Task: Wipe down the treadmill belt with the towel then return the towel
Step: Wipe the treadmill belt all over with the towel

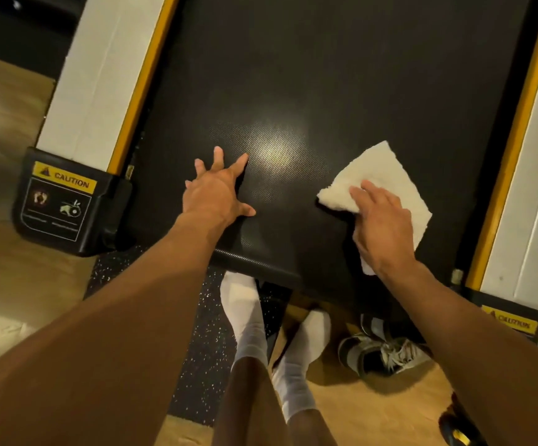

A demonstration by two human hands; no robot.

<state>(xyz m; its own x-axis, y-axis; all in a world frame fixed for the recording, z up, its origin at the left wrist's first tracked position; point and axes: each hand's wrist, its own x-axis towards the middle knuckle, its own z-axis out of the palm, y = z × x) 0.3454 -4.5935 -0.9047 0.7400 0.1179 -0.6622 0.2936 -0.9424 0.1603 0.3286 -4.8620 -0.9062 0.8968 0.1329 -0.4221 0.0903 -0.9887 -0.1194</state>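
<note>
Towel [380,178] under right hand [381,226] — left hand [216,191] well apart

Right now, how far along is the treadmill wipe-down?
Done: the towel is out and on the belt. In hand: the right hand presses it on the belt's near right part; the left hand rests flat on the belt. Left: how much is wiped doesn't show, so probably the far belt, then returning the towel.
</note>
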